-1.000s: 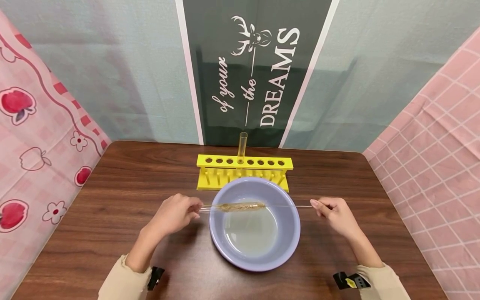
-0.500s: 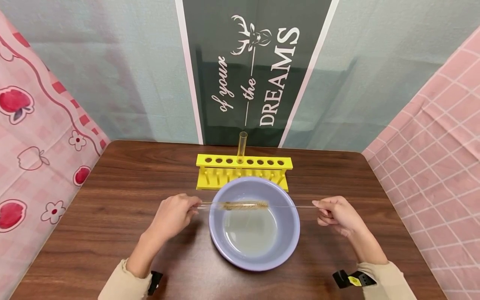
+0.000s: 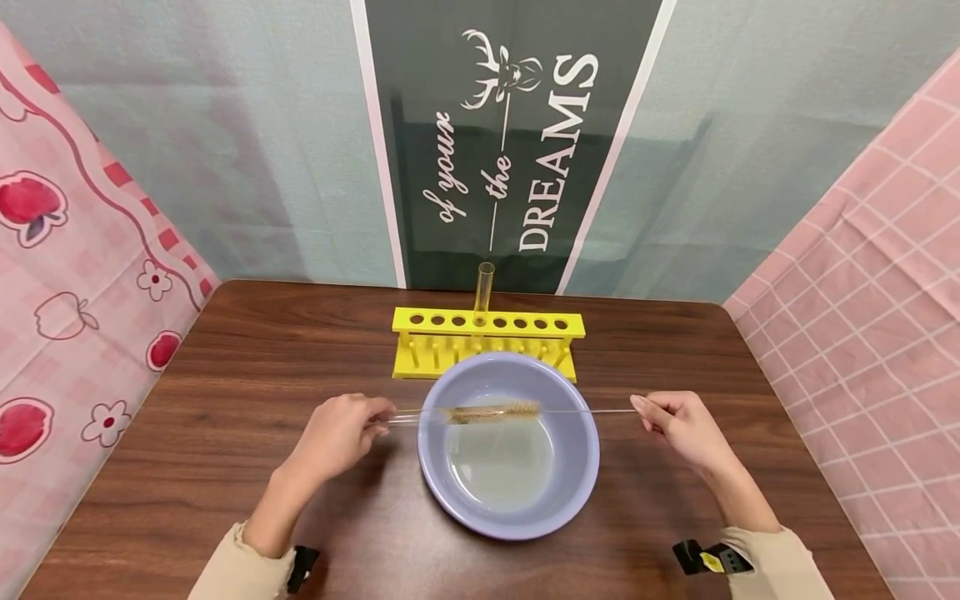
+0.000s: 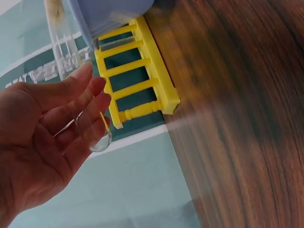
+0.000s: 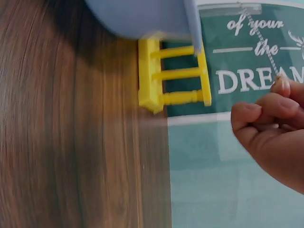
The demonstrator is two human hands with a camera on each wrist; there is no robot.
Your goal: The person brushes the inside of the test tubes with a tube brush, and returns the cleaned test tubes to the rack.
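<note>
My left hand [image 3: 341, 433] grips a clear glass test tube [image 4: 59, 42] near its rounded end, left of the basin. The tube lies about level, its mouth over the basin. Inside it are the tan bristles of a test tube brush [image 3: 495, 412]; a few bristles at the right seem to stick out of the mouth. From there the brush's thin twisted wire handle [image 5: 259, 35] runs right to my right hand [image 3: 686, 429], which pinches its end between thumb and fingers. Below the brush stands a round lavender basin [image 3: 581, 475] with shallow, slightly cloudy water.
Just behind the basin stands a yellow test tube rack [image 3: 442, 320] with one upright test tube [image 3: 484, 287] in it. Everything rests on a dark brown wooden table [image 3: 225, 375]. Hanging cloths enclose the back and both sides.
My left hand has shifted slightly left with the tube. My right hand has moved a little right, drawing the brush along, so its bristles sit further right than before.
</note>
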